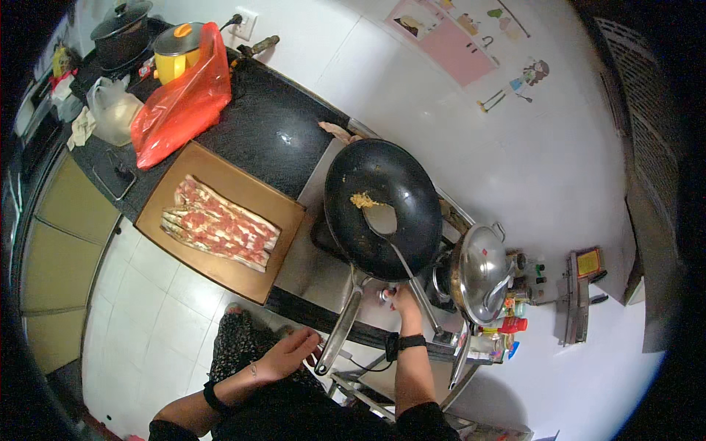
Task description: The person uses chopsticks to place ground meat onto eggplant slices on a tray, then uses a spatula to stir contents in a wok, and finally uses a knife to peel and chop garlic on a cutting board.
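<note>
My left fingers (305, 341): beside wok handle (341, 322), I cannot tell closure | My right fingers (399, 296): at stove knob (384, 295), closure indistinct | Wok (412, 191): on stove (303, 266), far of both, spatula (381, 218) inside

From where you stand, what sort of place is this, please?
Most likely a home kitchen: a wok with a spatula in it is over a stove, beside a lidded pan, and meat lies on a tray.
</note>
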`<state>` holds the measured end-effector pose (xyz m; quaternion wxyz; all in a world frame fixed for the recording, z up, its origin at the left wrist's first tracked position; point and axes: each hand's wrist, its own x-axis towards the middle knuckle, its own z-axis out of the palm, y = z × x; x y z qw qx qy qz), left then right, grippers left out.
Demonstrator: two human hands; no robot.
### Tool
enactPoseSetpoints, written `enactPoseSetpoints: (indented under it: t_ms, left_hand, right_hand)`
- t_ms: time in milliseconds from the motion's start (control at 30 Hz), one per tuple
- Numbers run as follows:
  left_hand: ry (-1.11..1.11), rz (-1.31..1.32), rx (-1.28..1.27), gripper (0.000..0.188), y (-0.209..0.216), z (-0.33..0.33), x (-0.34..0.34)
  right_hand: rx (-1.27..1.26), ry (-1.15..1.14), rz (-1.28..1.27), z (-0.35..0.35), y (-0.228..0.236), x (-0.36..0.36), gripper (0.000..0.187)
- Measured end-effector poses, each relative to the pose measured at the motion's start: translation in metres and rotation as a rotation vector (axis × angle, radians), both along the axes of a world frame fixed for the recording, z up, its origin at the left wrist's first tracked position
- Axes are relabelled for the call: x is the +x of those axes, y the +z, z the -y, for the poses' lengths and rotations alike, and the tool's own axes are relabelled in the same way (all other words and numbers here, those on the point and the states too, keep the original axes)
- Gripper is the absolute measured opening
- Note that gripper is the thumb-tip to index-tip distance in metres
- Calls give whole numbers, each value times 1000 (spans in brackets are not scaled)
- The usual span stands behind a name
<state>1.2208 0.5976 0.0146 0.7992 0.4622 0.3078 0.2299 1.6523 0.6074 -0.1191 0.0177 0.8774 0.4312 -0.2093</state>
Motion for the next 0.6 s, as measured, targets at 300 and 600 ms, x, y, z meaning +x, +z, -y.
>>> enactPoseSetpoints:
  t_ms: [300,600]
  left_hand:
    - [-37,-8,-36,32,4,-5,0]
    - [-40,44,-92,33,1,-2,-8]
  right_hand:
    - [-164,382,479,-2,33,-39,31]
    - [7,616,323,0,54,-38,34]
